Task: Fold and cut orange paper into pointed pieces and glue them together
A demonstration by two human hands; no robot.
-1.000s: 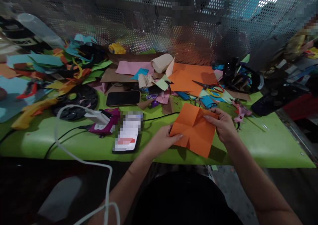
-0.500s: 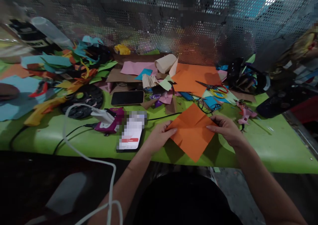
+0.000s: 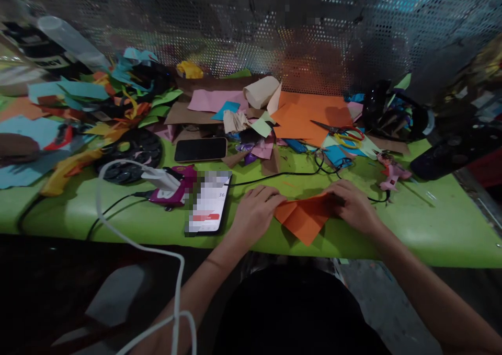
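Observation:
An orange paper sheet (image 3: 304,220) lies folded into a triangle on the green table (image 3: 411,229), its point toward me. My left hand (image 3: 257,212) presses on the sheet's left corner, fingers curled down. At the sheet's right corner, my right hand (image 3: 353,206) presses with bent fingers. Both hands hold the fold flat against the table.
A lit phone (image 3: 209,203) lies just left of my left hand, a dark phone (image 3: 201,149) behind it. A white charger (image 3: 159,180) with cable sits further left. Scissors (image 3: 339,131) lie on a larger orange sheet (image 3: 309,117). Coloured paper scraps (image 3: 98,104) pile up at the left.
The orange sheet was open and lifted as a diamond; now it is folded in half and pressed down on the table. Both hands moved down onto its corners.

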